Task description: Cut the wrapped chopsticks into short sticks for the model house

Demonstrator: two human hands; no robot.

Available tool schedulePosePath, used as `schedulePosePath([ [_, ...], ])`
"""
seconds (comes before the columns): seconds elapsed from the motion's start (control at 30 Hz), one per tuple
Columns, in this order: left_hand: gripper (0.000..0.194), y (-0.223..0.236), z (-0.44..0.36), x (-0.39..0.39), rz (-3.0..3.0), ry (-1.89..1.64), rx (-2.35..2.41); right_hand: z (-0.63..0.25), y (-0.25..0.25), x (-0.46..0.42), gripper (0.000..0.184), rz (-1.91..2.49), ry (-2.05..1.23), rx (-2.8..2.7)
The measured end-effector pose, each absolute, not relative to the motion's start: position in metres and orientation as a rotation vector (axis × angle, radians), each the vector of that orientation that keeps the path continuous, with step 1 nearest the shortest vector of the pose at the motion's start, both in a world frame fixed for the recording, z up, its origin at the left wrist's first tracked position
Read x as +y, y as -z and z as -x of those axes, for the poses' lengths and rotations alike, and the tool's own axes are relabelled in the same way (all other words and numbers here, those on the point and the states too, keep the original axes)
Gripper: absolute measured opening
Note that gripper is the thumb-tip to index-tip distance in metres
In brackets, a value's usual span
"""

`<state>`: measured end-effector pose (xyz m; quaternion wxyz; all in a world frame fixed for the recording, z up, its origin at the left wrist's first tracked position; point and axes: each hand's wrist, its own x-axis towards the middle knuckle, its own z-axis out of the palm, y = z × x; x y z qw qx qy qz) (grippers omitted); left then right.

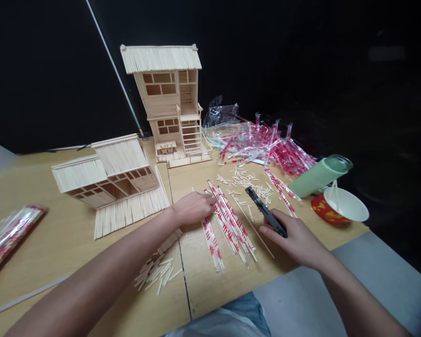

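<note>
My left hand (193, 208) is over the left side of a pile of paper-wrapped chopsticks (229, 220), its fingers curled at the upper end of a wrapped pair (213, 245). The fingertips are partly hidden. My right hand (296, 236) is closed around a black pliers-like cutter (266, 213), whose tip points up and left. Between the cutter and the pile lies a bare chopstick (252, 227). Short cut pieces of stick (247, 182) are scattered beyond the cutter. More cut sticks (157, 274) lie below my left forearm.
A two-storey stick house (161, 105) stands at the back, a lower stick house (119, 157) to its left. Torn wrappers (270, 142) heap behind the pile. At right are a tilted green bottle (317, 177) and a red bowl (331, 213). A packed chopstick bundle (14, 234) lies left.
</note>
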<state>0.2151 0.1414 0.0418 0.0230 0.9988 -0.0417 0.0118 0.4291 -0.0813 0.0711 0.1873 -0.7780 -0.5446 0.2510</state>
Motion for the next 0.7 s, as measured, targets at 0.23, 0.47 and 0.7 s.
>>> schedulePosePath([
  [0.23,0.026,-0.048,-0.217,0.137,-3.014,-0.212,0.086,-0.437,-0.069,-0.075,0.037,2.193,-0.637,-1.485],
  [0.47,0.028,-0.084,-0.156,0.088,-2.732,-0.356,0.224,-0.441,-0.067,-0.072,0.037,2.219,-0.611,-1.500],
  [0.7,0.022,-0.056,-0.077,0.024,-2.869,-0.115,0.739,-0.435,-0.064,-0.044,0.026,2.236,-0.580,-1.568],
])
